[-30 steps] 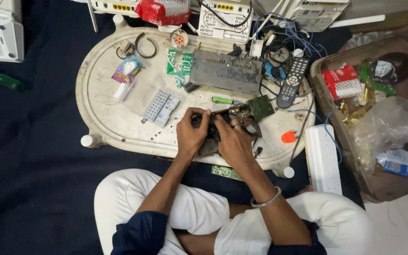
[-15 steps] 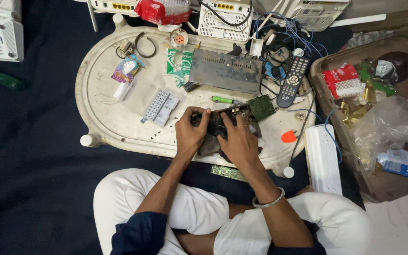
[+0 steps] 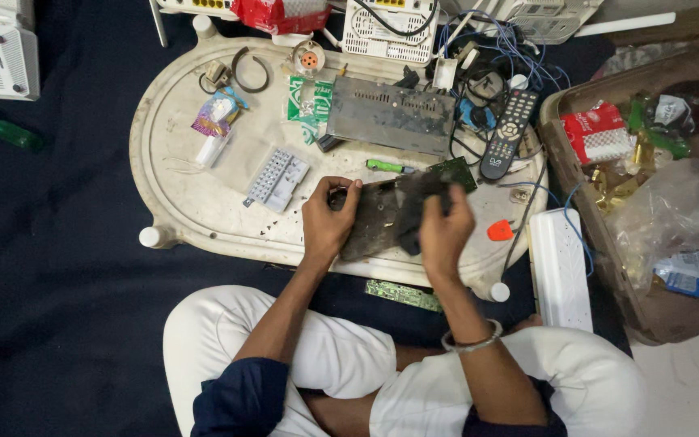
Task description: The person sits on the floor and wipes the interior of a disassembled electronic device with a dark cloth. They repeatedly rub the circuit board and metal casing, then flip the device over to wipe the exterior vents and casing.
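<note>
On the white oval tray table [image 3: 180, 194] lies a dusty dark board [image 3: 375, 220]. My left hand [image 3: 327, 218] grips its left end, thumb and fingers curled over the edge. My right hand [image 3: 440, 226] is closed on a dark cloth [image 3: 416, 202] that rests on the board's right part. A small green circuit board [image 3: 453, 170] shows just beyond the cloth. A green-handled tool [image 3: 388, 167] lies just past the board.
A grey metal box [image 3: 390, 121], black remote [image 3: 510, 134], white keypad piece [image 3: 277, 178], orange pick [image 3: 499, 231] and cables [image 3: 487, 65] crowd the tray. A white power strip [image 3: 560, 269] and cluttered brown case [image 3: 657, 307] stand at right. A green strip board [image 3: 403, 294] lies by my knees.
My right hand has shifted to the right over the board, and the dark cloth now bunches under its fingers. The left hand has stayed at the board's left end.
</note>
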